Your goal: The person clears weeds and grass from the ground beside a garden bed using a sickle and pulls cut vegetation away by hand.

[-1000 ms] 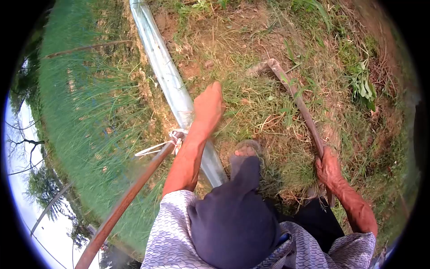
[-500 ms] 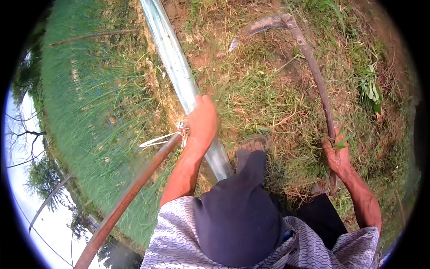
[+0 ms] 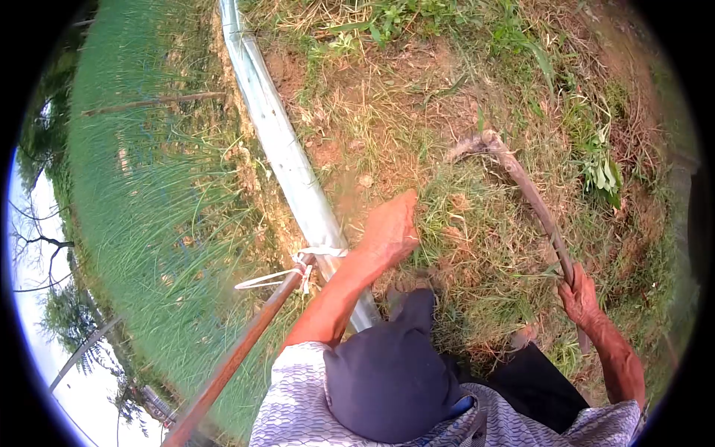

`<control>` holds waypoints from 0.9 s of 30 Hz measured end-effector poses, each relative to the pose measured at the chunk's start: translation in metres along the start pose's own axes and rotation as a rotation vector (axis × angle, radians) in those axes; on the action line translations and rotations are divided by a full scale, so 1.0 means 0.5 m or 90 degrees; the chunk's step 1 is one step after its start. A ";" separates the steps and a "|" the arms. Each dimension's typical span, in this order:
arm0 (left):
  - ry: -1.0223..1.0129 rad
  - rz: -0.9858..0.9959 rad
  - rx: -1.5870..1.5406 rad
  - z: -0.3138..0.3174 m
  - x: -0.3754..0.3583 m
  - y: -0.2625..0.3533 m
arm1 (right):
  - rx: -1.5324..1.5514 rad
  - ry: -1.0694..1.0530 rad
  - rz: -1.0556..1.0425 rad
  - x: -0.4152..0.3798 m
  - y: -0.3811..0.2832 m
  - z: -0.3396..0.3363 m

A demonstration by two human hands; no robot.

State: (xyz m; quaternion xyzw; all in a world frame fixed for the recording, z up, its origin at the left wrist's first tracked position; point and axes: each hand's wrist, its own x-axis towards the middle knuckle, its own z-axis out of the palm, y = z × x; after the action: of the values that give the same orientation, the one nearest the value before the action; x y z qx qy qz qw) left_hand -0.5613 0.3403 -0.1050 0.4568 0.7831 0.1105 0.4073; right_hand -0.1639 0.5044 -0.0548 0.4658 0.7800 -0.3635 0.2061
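My right hand (image 3: 581,294) is closed around the lower part of a sickle's (image 3: 536,197) dark wooden handle at the right. The sickle's curved head points left over the grass, and its blade tip cannot be made out. My left hand (image 3: 391,223) is over weedy ground, just right of a long strip of shiny, pale plastic sheeting (image 3: 287,167). Its back faces up, and its fingers are curled under and blurred, so whether they hold anything is hidden.
A wooden pole (image 3: 238,354) slants in from the lower left, with white string (image 3: 305,270) tied at its top beside the sheeting. Dense green crop (image 3: 149,216) grows at left. Cut grass covers the soil (image 3: 417,97). A leafy plant (image 3: 602,175) lies at right.
My left hand has come off the plastic sheeting and moved right and down over the grass. My right hand has shifted right and down, and the sickle's head has dropped lower, towards the right.
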 end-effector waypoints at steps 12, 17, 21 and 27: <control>0.066 -0.051 0.199 -0.104 0.158 -0.052 | 0.308 -0.006 0.233 -0.141 -0.057 -0.046; 0.047 -0.059 0.154 -0.126 0.151 -0.050 | 0.190 -0.001 0.294 -0.146 -0.180 -0.158; 0.080 -0.023 0.169 -0.089 0.159 -0.097 | 0.187 0.094 0.241 -0.149 -0.243 -0.202; -0.068 0.095 0.003 -0.125 0.103 -0.107 | 0.092 0.161 0.078 -0.068 -0.424 -0.322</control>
State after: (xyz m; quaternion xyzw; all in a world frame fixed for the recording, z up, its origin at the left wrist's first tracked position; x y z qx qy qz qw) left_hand -0.6539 0.3643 -0.1218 0.5199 0.7246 0.1140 0.4377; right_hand -0.3307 0.5429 0.1520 0.5681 0.7417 -0.3440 0.0936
